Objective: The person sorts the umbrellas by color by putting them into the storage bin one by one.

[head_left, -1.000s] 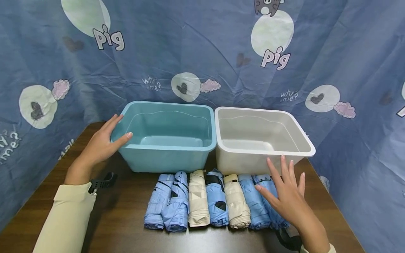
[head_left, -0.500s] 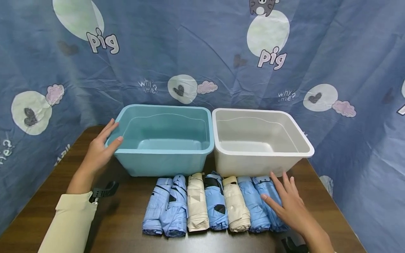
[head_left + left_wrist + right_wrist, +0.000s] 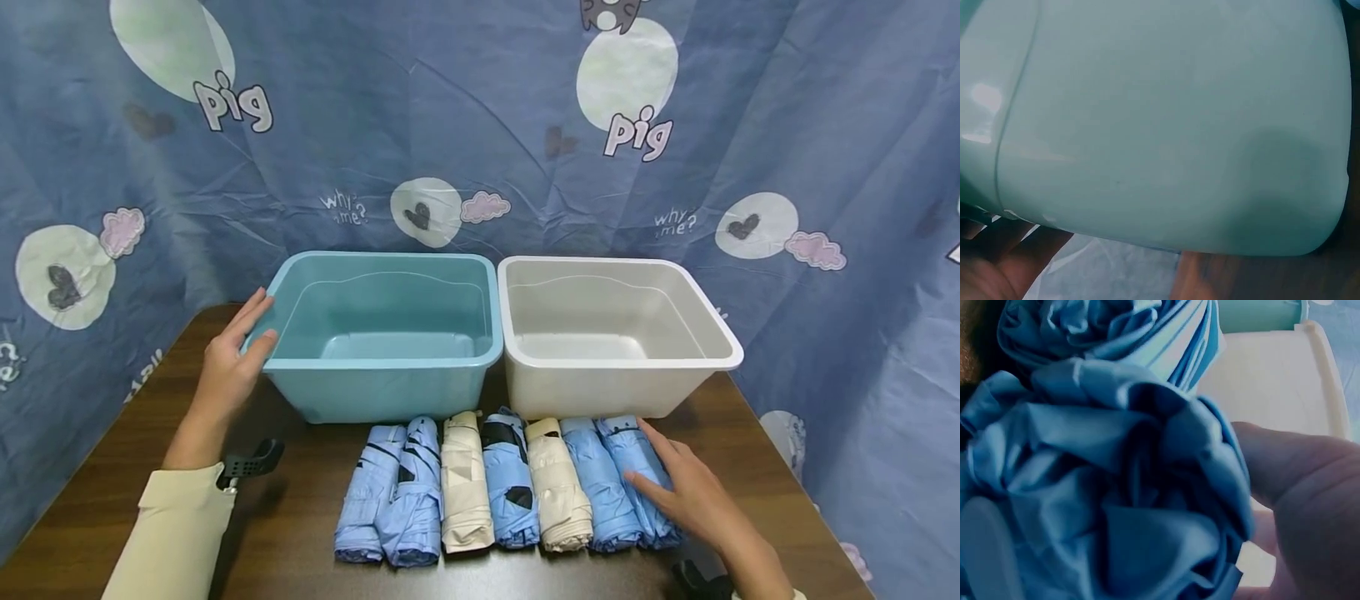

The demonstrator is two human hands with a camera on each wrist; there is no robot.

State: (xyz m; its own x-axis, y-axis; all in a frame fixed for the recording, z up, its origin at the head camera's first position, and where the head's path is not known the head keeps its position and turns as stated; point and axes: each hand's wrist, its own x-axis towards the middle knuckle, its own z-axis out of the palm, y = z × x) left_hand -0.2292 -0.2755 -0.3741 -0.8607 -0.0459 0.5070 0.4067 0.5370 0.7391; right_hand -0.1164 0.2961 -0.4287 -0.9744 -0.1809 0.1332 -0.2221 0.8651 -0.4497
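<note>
My left hand (image 3: 228, 362) rests at the left front corner of a teal plastic tub (image 3: 378, 392), thumb and fingers touching its rim. The left wrist view is filled by the tub's outer wall (image 3: 1166, 125), with part of the hand at lower left. My right hand (image 3: 693, 492) lies over the rightmost blue folded umbrella (image 3: 637, 467), thumb on its upper side and index finger stretched along it. The right wrist view shows that umbrella's ruffled end (image 3: 1116, 487) close up, beside my thumb (image 3: 1304, 462). My other right fingers are mostly hidden.
Several blue and cream folded umbrellas (image 3: 468, 492) lie side by side on the dark wooden table (image 3: 285, 542). A white tub (image 3: 600, 387) stands right of the teal one, behind the row. A blue patterned cloth (image 3: 450, 100) hangs at the back.
My right hand has come down from in front of the white tub onto the rightmost blue umbrella. My left hand has stayed at the teal tub's rim; the view has shifted slightly.
</note>
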